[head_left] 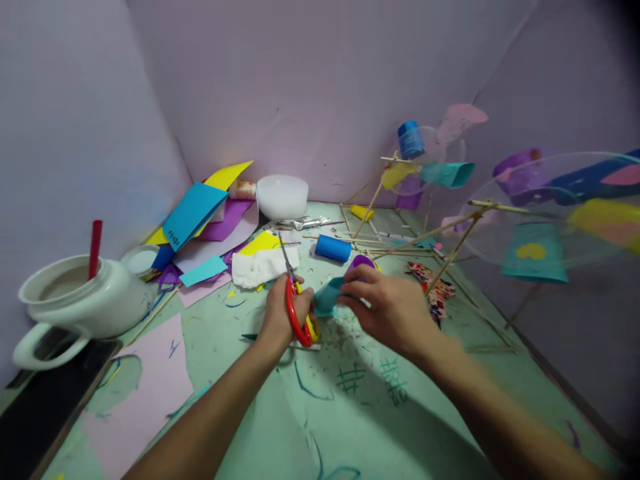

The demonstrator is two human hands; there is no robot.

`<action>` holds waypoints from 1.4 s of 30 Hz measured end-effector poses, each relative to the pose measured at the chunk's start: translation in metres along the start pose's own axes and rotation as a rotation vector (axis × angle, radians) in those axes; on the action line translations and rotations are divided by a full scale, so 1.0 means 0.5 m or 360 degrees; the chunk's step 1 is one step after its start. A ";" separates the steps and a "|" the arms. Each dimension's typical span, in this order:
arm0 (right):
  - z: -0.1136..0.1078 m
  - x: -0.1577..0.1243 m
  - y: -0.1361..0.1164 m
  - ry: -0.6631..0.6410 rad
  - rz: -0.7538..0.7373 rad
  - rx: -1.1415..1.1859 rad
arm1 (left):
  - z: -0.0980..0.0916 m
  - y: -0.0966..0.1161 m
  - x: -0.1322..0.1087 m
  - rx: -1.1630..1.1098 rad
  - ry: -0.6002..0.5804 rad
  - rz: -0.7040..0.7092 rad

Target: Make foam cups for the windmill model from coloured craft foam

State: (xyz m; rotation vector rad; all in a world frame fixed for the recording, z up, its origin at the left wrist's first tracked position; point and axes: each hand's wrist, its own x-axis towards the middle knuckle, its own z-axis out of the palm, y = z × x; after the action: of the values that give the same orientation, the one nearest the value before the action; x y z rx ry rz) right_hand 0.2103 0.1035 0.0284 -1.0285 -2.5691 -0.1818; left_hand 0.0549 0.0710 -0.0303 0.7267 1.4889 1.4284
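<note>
My left hand (pixel 278 313) is closed around scissors (pixel 291 303) with red and yellow handles, blades pointing away from me. A curled piece of teal paper (pixel 327 298) sits between my two hands, its left end against my left fingertips. My right hand (pixel 387 303) pinches the paper's right edge. Just beyond the paper lie a blue paper roll (pixel 333 248) and a purple paper piece (pixel 361 263), the latter partly hidden by my right fingers. A folded white cloth or tissue (pixel 264 268) rests beyond my left hand.
Stick frames with clear discs and coloured paper tubes, including a teal one (pixel 534 252), stand on the right. A white pot (pixel 95 300), a dark phone-like slab (pixel 55 407) and cut pink paper (pixel 150 380) are on the left. Coloured paper (pixel 193 213) and a white bowl (pixel 283 197) stand behind.
</note>
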 end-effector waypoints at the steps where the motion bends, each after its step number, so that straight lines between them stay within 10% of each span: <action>1: -0.006 0.009 0.007 0.0008 0.0001 -0.0007 | -0.003 0.001 0.000 -0.0007 -0.0012 0.0017; 21: -0.005 0.064 0.017 -0.0388 0.0068 -0.0371 | -0.013 0.011 0.004 -0.0023 0.0017 0.0096; 32: 0.006 -0.035 0.063 0.0601 0.0733 0.0725 | -0.011 0.036 -0.012 -0.0024 -0.0084 0.0161; 38: 0.111 -0.049 0.063 0.0486 0.1079 0.1664 | 0.000 0.048 -0.011 -0.0070 -0.0096 0.0254; 42: 0.099 -0.052 0.058 0.0579 0.1003 0.1417 | 0.001 0.047 -0.001 -0.0045 -0.0051 0.0228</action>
State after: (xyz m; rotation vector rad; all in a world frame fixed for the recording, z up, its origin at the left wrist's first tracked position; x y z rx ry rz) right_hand 0.2333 0.1206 -0.0279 -1.1921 -1.5867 0.7824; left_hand 0.0514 0.0744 -0.0076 0.8488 1.4133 1.5345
